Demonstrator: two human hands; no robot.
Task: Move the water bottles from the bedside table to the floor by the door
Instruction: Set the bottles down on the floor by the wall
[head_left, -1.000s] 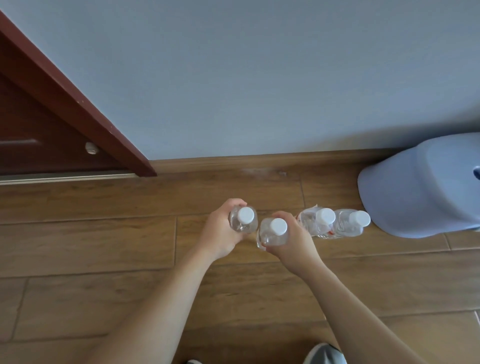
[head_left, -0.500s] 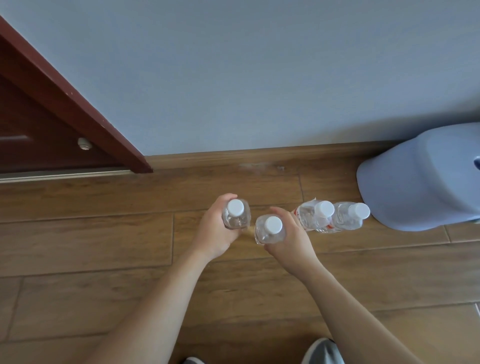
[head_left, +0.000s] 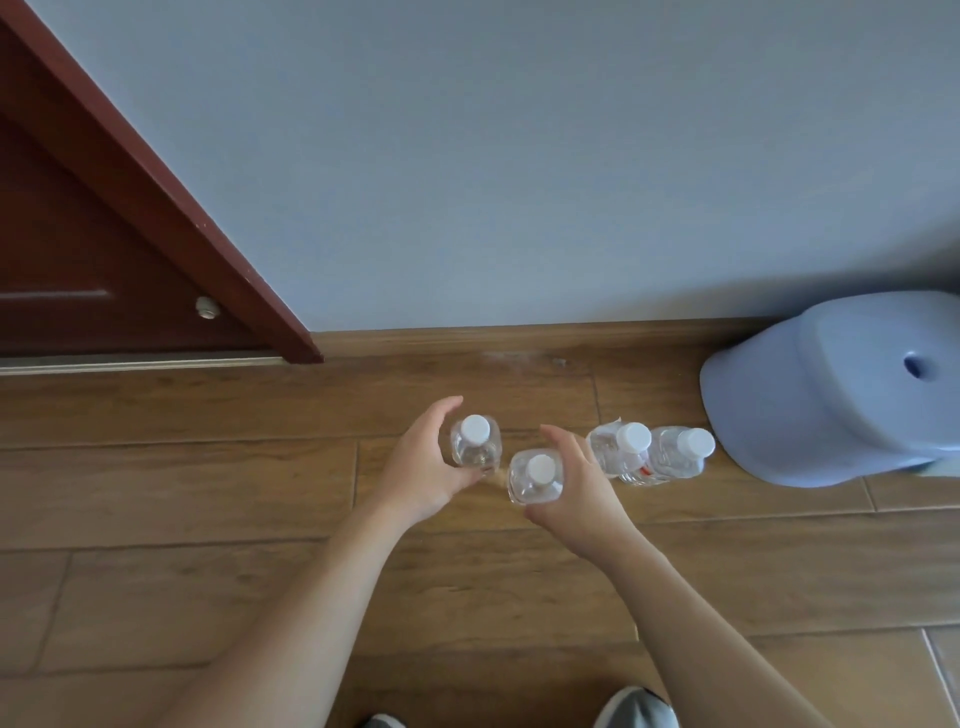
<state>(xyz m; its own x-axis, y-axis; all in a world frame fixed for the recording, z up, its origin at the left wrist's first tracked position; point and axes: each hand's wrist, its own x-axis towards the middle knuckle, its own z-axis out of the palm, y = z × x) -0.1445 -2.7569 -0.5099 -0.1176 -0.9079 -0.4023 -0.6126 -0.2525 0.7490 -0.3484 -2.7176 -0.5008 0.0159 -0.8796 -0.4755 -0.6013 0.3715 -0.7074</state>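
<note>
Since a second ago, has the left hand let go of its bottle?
Yes. The left hand has opened, fingers spread off the bottle, which stands on the floor left of the blue stool.

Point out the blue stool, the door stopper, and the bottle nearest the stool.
blue stool (head_left: 831, 395): head view, on its seat top.
door stopper (head_left: 207, 308): head view, on its metal face.
bottle nearest the stool (head_left: 696, 443): head view, on its white cap.

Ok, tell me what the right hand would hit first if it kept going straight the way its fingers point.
The right hand points up and away toward the wall, curled round its bottle. Past that the floor looks free until the baseboard. The two standing bottles lie off to its right, though depth is unclear.
</note>
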